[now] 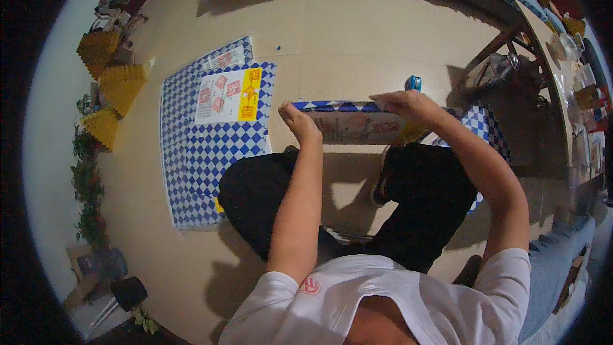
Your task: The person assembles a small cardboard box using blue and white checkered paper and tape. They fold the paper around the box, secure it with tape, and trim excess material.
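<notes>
Upright between my knees stands a flat blue-and-white checkered packet [348, 126] with a pale printed panel, its narrow checkered upper edge turned up toward me. My left hand [300, 122] is closed on its left end, thumb near the top corner. Over the right part of the upper edge lies my right hand [412, 106], fingers along the rim and closed against the packet; its thumb is hidden. A small blue roll-like object [414, 83] rests on the floor just beyond my right hand.
Left of my knees, checkered sheets [211, 153] lie overlapping on the tiled floor, one bearing a white and yellow label [228, 96]. More checkered material [479, 124] lies beyond my right forearm. A wooden table [543, 64] stands right; yellow pleated pieces [121, 89] and plants [89, 185] line the left.
</notes>
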